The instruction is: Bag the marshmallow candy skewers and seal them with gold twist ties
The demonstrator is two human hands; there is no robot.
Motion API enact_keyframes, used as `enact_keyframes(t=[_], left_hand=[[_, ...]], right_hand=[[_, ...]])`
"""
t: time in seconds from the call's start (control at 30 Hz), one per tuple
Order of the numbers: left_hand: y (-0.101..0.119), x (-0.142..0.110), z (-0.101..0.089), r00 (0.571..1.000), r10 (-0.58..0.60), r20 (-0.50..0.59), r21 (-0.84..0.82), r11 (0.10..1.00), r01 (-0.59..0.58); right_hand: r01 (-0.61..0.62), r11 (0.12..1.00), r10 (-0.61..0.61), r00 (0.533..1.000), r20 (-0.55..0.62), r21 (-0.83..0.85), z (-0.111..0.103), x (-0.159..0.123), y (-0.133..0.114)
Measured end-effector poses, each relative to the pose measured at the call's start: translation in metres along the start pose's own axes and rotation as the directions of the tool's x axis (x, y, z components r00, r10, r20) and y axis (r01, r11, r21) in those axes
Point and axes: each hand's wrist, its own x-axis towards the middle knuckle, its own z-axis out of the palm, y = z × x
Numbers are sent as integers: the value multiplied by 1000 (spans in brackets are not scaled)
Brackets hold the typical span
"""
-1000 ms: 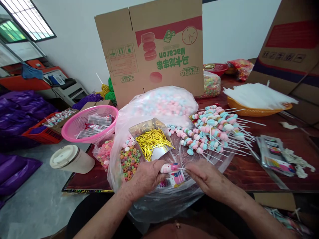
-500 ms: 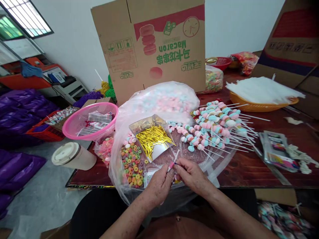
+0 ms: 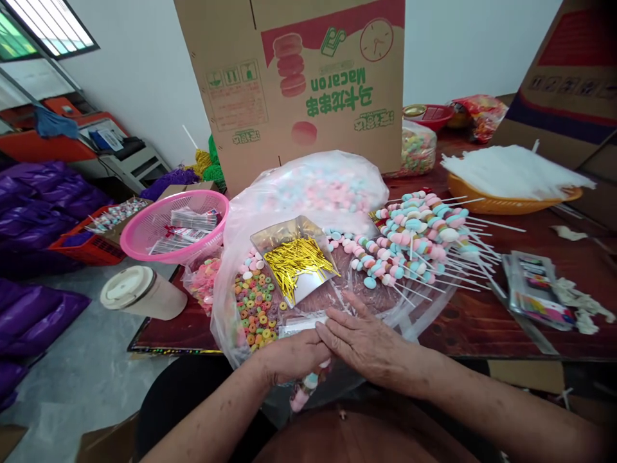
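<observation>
My left hand (image 3: 289, 355) is closed around a candy skewer (image 3: 304, 390) whose pastel pieces hang down below the fist, near the table's front edge. My right hand (image 3: 366, 341) lies over the left hand's knuckles with its fingers stretched out flat. Both hands rest on a clear plastic sheet (image 3: 231, 244). Just beyond them sit a clear tray of gold twist ties (image 3: 296, 260), a heap of coloured ring candies (image 3: 255, 308) and a pile of finished pastel candy skewers (image 3: 414, 235).
A big bag of pink and blue candies (image 3: 328, 186) lies before an upside-down cardboard box (image 3: 294, 83). A pink basket (image 3: 173, 231) and a lidded cup (image 3: 142, 292) stand left. An orange tray of white sticks (image 3: 511, 180) and printed bags (image 3: 535, 289) lie right.
The skewer, held upright between both hands' fingertips half a second ago, now points downward in my left fist. My right hand has opened flat over the left. Both hands have drawn closer to me.
</observation>
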Motion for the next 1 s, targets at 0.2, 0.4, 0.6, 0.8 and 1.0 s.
enact_keyframes(t=[0.2,0.4,0.6,0.8,1.0], left_hand=[[1,-8,7,971,140,193,757,609,-238],[-11,-20,2,673,668,318,927,-68,-369],[-45,-28,-10,626,554,-550,505,817,-280],[-47,-23,-7,690,-326,-646,-583,795,-170],[-38,-20,-14,703,-315,-637,-656,700,-281]], right_hand=[[-274,881,193,952,238,384,20,-16,-24],[-579,-506,208,637,742,639,20,1,-43],[-722,153,703,559,440,674,26,36,22],[-857,322,884,424,196,403,64,86,87],[-827,412,863,489,128,383,54,72,92]])
